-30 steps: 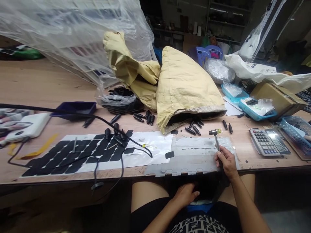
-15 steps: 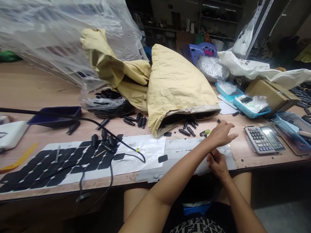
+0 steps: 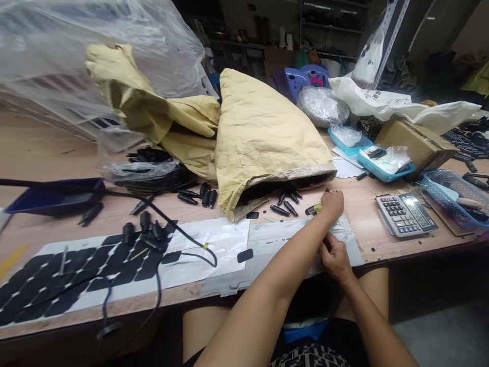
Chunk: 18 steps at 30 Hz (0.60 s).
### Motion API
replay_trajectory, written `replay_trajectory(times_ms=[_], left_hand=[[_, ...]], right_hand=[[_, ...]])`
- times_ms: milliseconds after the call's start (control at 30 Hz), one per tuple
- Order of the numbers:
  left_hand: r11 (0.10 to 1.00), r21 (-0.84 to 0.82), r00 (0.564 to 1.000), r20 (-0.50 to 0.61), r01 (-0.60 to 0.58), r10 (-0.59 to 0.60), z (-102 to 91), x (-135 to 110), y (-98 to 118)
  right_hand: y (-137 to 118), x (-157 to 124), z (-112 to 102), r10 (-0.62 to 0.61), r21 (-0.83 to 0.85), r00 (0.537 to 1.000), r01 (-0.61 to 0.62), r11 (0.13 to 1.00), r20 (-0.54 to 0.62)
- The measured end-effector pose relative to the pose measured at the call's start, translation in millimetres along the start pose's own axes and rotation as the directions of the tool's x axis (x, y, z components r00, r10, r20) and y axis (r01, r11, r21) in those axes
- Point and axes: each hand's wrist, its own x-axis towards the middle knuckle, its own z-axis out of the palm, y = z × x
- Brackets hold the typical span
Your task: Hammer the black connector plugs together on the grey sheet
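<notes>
My left hand (image 3: 331, 205) is closed in a fist above the grey sheet (image 3: 275, 252) at the table's front. A small dark end (image 3: 327, 190) pokes out at the top of this fist; the rest of that thing is hidden. Just below, my right hand (image 3: 336, 259) is pinched closed at the sheet's right part, its fingertips partly behind my left forearm. What it grips cannot be made out. Beside my left wrist lies a small yellow-green piece (image 3: 318, 208). Several black tapered cylindrical parts (image 3: 290, 208) lie left of it, before the sack mouth.
A large yellow sack (image 3: 267, 127) stands behind my hands. At right are a calculator (image 3: 405, 214), blue baskets (image 3: 385, 165) and a cardboard box (image 3: 416, 142). At left, a black cable (image 3: 153, 204) crosses above a black-patterned sheet (image 3: 49, 280) and a dark purple tray (image 3: 57, 196).
My left hand has gone from spread fingers to a closed fist and drawn a little left. My right hand stays pinched just below. The whole view has shifted slightly.
</notes>
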Motion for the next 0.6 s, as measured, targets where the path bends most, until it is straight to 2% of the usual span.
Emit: replay_trajectory(times_ms=[167, 233, 300, 400, 500, 533, 600], left_hand=[[0.973, 0.089, 0.977, -0.058, 0.211, -0.207, -6.3, -2, -14], [0.959, 0.164, 0.969, -0.127, 0.232, -0.213, -6.2, -6, -18], [0.955, 0.224, 0.970, -0.191, 0.195, -0.153, -6.8, -11, -21], [0.980, 0.176, 0.971, -0.233, 0.097, -0.054, -12.7, -19, -19], [0.989, 0.011, 0.965, -0.218, -0.146, 0.144, -24.4, -36, -11], [0.965, -0.060, 0.945, -0.230, -0.254, 0.234, -28.8, -44, -9], [0.864, -0.219, 0.871, -0.318, -0.452, 0.375, -36.3, -66, -10]], right_hand=[[-2, 1, 1, -0.042, -0.022, 0.998, 0.043, 0.999, 0.036], [-2, 2, 0, -0.040, -0.035, 0.998, 0.042, 0.999, 0.048], [-3, 3, -1, -0.038, -0.045, 0.997, 0.041, 0.998, 0.066], [-2, 3, -1, -0.053, -0.041, 0.996, 0.056, 0.998, 0.071], [2, 2, -1, -0.037, -0.017, 0.999, 0.038, 0.999, 0.035], [4, 2, -1, -0.017, 0.004, 0.999, 0.017, 1.000, 0.027], [7, 1, 0, 0.033, 0.052, 0.999, -0.035, 0.998, 0.038]])
